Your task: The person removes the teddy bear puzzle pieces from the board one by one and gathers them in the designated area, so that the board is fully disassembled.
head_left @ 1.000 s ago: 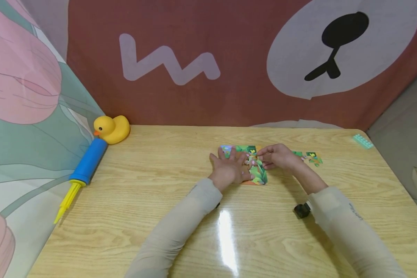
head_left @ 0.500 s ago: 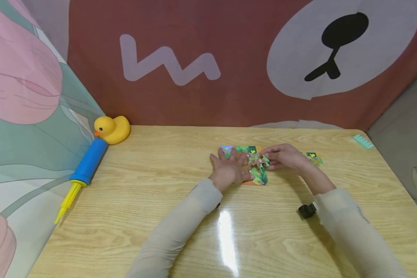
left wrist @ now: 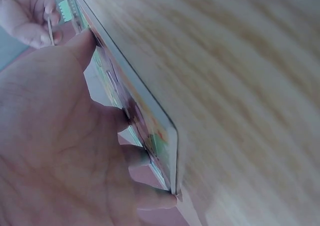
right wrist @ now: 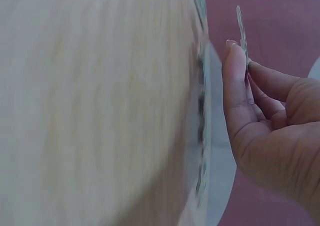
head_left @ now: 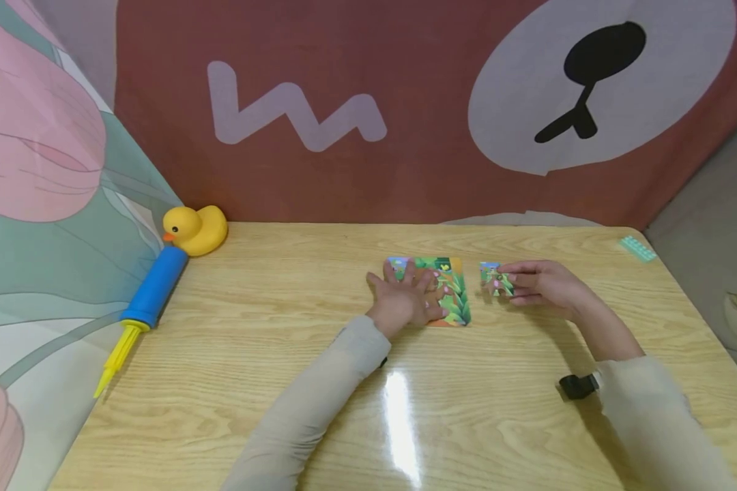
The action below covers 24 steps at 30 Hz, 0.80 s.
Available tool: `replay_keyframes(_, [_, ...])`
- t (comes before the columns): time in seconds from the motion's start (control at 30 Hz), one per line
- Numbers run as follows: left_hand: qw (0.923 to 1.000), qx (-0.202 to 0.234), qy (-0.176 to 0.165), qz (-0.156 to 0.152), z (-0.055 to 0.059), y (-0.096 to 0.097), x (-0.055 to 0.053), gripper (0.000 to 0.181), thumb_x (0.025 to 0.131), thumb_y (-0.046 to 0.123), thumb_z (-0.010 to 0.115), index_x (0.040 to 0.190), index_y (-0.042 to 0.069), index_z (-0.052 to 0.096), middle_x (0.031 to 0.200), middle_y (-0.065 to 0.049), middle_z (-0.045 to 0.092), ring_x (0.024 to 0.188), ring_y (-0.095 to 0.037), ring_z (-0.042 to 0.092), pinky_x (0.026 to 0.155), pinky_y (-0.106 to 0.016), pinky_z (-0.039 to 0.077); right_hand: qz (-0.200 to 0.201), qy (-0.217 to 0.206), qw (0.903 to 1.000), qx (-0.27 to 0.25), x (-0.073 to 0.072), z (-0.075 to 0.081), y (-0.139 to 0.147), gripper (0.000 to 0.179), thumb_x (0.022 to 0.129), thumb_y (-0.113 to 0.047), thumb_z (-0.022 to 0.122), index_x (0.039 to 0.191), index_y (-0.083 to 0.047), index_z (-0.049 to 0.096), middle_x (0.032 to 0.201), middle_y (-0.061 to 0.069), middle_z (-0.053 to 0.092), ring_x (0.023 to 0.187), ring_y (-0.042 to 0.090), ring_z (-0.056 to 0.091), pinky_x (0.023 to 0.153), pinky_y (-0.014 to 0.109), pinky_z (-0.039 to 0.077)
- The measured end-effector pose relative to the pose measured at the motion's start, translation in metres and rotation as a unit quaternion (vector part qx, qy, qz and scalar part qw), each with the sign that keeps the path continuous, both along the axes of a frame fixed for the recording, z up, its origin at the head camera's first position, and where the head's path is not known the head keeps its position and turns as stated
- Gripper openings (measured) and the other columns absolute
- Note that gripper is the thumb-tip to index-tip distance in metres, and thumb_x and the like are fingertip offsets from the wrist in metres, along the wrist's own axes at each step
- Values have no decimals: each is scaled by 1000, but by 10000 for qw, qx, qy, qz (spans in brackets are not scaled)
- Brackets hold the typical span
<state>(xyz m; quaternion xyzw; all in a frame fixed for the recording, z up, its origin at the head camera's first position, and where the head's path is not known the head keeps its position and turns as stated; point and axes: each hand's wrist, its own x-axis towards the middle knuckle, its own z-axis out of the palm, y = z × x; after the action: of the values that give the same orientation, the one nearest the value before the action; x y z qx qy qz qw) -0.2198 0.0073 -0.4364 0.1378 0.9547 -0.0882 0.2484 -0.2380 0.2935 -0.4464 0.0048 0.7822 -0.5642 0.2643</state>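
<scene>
My left hand [head_left: 402, 300] lies spread, fingers straight, on a colourful jigsaw puzzle [head_left: 459, 300] in a flat square board. In the left wrist view the fingertips touch the board [left wrist: 172, 136], which shows edge-on. To the right, my right hand [head_left: 549, 285] pinches a jigsaw piece [head_left: 497, 281] printed in green, pink and blue. The right wrist view shows that piece [right wrist: 242, 30] edge-on between thumb and fingers, raised off the table. Much of the puzzle's left and middle is hidden under the left hand.
More flat puzzle pieces [right wrist: 202, 136] lie along the table in the right wrist view. A yellow rubber duck [head_left: 199, 230] and a blue hand pump [head_left: 156, 283] with a yellow nozzle sit at the left. A mint toy brick [head_left: 637, 248] lies at the back right corner of the wooden table [head_left: 282, 300].
My right hand has moved right, away from the puzzle's right edge, carrying the jigsaw piece with it. The left hand stays spread on the puzzle.
</scene>
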Motion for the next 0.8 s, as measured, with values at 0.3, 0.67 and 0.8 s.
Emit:
replay_keyframes(0.3, [9998,95,-129,96,-2,-1,0,77,94,81,27,157,53,-7,172,6,-14,154,-53,-3,113,-80,13,-313,-6,9995,-72,14,-9,45,47,109,-18,48,150,3,40,104,-10,65,85,10,67,86,31,61])
replay_keyframes(0.67, [9998,59,-140,-97,-3,1,1,66,94,81,23,151,63,-4,170,15,-12,153,-55,-4,113,-82,7,-538,218,9983,57,38,-9,89,24,107,-21,52,129,-18,61,103,-13,66,89,6,70,80,27,61])
replay_keyframes(0.8, [9995,-115,-145,-250,-1,1,1,60,95,81,22,149,67,-1,169,21,-9,153,-54,-6,113,-82,1,-581,215,9980,126,45,-9,101,21,107,-21,52,126,-23,62,104,-16,67,89,6,71,80,27,61])
